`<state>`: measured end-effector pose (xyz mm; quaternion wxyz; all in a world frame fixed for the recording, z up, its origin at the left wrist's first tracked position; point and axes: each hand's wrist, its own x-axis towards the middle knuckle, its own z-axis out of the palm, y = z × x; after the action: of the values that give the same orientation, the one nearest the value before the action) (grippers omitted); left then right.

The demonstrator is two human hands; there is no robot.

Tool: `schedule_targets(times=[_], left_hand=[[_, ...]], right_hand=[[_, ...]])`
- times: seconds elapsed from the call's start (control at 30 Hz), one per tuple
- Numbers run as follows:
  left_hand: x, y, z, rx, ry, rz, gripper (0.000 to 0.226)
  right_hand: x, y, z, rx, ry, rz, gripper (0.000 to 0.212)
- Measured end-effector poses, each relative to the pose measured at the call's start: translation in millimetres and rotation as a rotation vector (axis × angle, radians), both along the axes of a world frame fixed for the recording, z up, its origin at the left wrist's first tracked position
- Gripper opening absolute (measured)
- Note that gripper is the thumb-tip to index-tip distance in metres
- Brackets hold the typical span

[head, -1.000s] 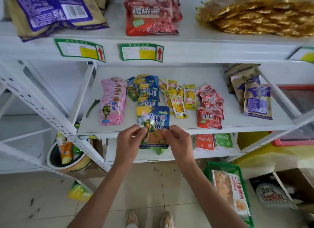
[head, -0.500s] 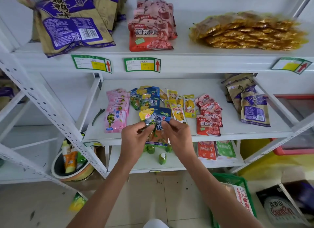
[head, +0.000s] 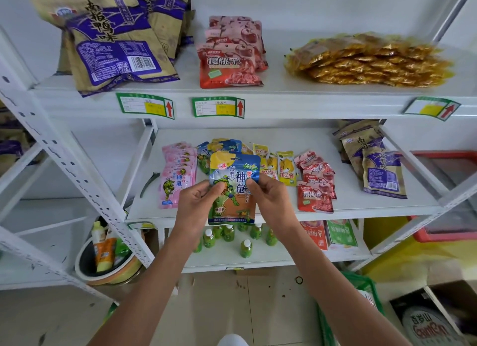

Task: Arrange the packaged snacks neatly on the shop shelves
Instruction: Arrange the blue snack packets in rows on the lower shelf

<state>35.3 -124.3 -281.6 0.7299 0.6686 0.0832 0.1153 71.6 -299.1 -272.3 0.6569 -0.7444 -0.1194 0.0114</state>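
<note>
A blue snack pouch (head: 233,170) with a cartoon turtle hangs upright in front of the middle shelf (head: 361,209). My left hand (head: 197,203) pinches its left side and my right hand (head: 271,198) pinches its right side. Behind it on the shelf lie more blue pouches (head: 227,145), a row of pink pouches (head: 176,173) to the left, yellow packets (head: 285,166) and red cherry packets (head: 316,183) to the right. The hands hide the pouch's middle edges.
Brown-and-purple bags (head: 379,165) lie at the shelf's right. The top shelf carries purple bags (head: 113,49), red packets (head: 232,59) and gold packets (head: 369,62). Small green bottles (head: 245,247) stand on the lower shelf. A bowl (head: 108,268), a green basket (head: 361,286) and a box (head: 426,322) sit on the floor.
Both hands have lifted the blue pouch higher, from the shelf's front edge up over the packets. The view has tilted upward.
</note>
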Motion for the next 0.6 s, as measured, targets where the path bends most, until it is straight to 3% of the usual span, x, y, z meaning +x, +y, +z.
schedule_targets(times=[0.07, 0.13, 0.2, 0.23, 0.33, 0.4, 0.5, 0.6], left_hand=[[2.0, -0.8, -3.5, 0.104, -0.011, 0.040, 0.027], [4.1, 1.7, -11.1, 0.334, -0.068, 0.194, 0.023], [-0.5, -3.5, -15.3, 0.568, -0.168, 0.287, 0.034], [-2.9, -10.8, -14.6, 0.605, -0.181, 0.238, 0.039], [-5.7, -32.1, -5.6, 0.348, -0.067, -0.053, 0.038], [0.8, -28.7, -7.1, 0.186, -0.034, -0.086, 0.024], [6.0, -14.4, -14.3, 0.048, 0.079, -0.044, 0.022], [5.2, -7.1, -19.6, -0.104, 0.169, -0.055, 0.025]], right_hand=[[-1.1, -0.3, -1.7, 0.007, -0.004, -0.007, 0.025], [-1.5, 0.7, -5.5, -0.010, -0.011, -0.037, 0.028], [-1.0, 2.7, -8.6, -0.055, -0.029, -0.112, 0.031], [-0.8, 4.5, -8.2, -0.077, -0.051, -0.143, 0.032], [-6.3, 12.9, 0.7, 0.004, 0.021, -0.023, 0.037], [-10.1, 15.9, 5.5, 0.053, 0.074, 0.072, 0.040], [-4.5, 9.3, 2.4, -0.134, -0.103, -0.075, 0.012], [1.6, 1.0, -7.2, -0.413, -0.076, -0.227, 0.036]])
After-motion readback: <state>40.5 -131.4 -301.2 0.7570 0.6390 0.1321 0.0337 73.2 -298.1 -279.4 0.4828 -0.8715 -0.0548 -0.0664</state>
